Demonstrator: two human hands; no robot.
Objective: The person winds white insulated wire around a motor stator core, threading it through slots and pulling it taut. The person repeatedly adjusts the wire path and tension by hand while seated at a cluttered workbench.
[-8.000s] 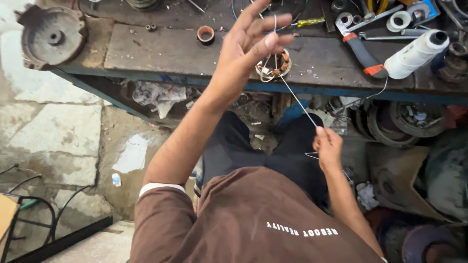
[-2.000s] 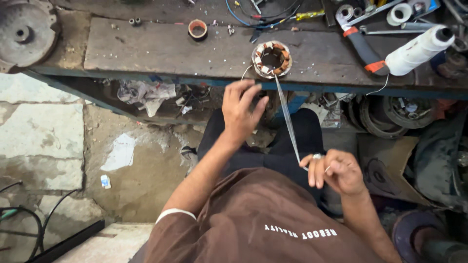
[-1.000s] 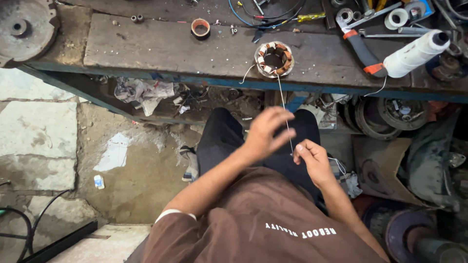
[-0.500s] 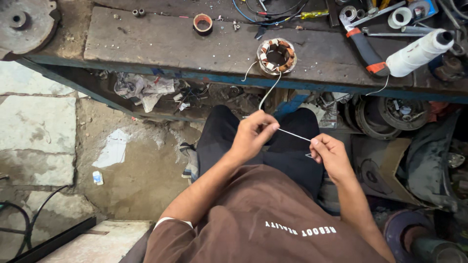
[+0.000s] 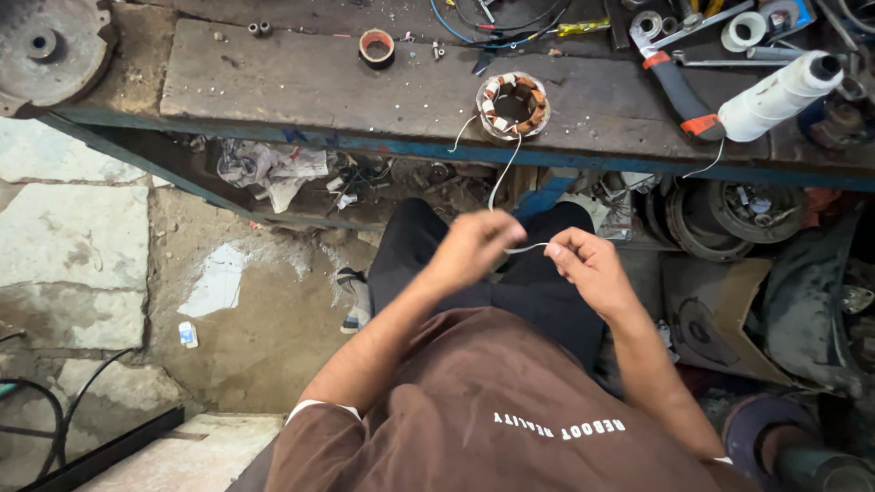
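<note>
Cluttered workshop, seen from above: a worn desk (image 5: pixel 273 82) with a blue front edge, stone floor and scrap parts beneath.

Nearest, both hands are held together over the lap. The left hand (image 5: pixel 474 248) is closed on the white cord (image 5: pixel 499 173), fingers pinched around it; the right hand (image 5: pixel 588 264) is pinched on the same cord just beside it, a short span stretched between the two. A second ago the hands were apart with the cord drawn out long, and before that the left hand was up by the desk; now they have been brought nearly to touching. Judged from that, a pull-through has been finished and the cord is being re-gripped or knotted.

From the left hand the cord is run up to the wound stator (image 5: pixel 513 103), which sits at the desk's front edge. Further back, a white cord spool (image 5: pixel 775 94) and red-handled pliers (image 5: pixel 674 87) lie at the right, a small orange ring (image 5: pixel 375 47) at centre.

Not resolvable: fingertip contact on the cord, any needle or loop in the right hand, and how the cord is laced through the stator. The desk's far side and right end are cut off.
</note>
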